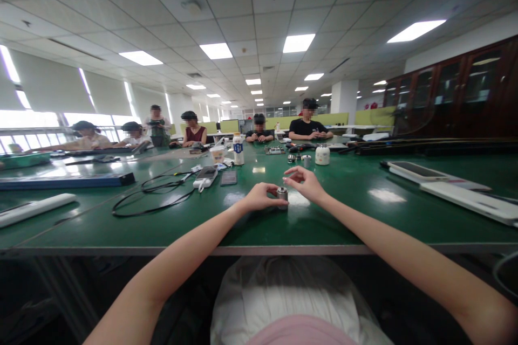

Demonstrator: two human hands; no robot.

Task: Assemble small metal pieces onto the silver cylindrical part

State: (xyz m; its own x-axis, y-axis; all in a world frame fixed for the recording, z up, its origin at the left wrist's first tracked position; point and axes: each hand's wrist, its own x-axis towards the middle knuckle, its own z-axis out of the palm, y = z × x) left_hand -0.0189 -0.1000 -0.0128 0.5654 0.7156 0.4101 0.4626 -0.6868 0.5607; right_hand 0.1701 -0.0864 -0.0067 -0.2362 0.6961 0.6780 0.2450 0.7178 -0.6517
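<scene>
A small silver metal cylinder (282, 198) with a narrower knob on top stands upright on the green table in front of me. My left hand (262, 197) is closed around its left side, thumb at the front and fingers behind. Just right of the cylinder's top, my right hand (306, 182) hovers with curved fingers. Its thumb and fingertips look slightly apart, and no object shows between them. Farther back are another small metal cylinder (306, 161) and several little metal parts (291, 158), beside a white jar (322, 154).
To the left lie a black cable (151, 214), a white device with a screen (205, 177) and a small grey square plate (229, 178). A white bottle (238, 151) stands behind them. White flat devices (465, 197) lie at the right. Several people sit across the table.
</scene>
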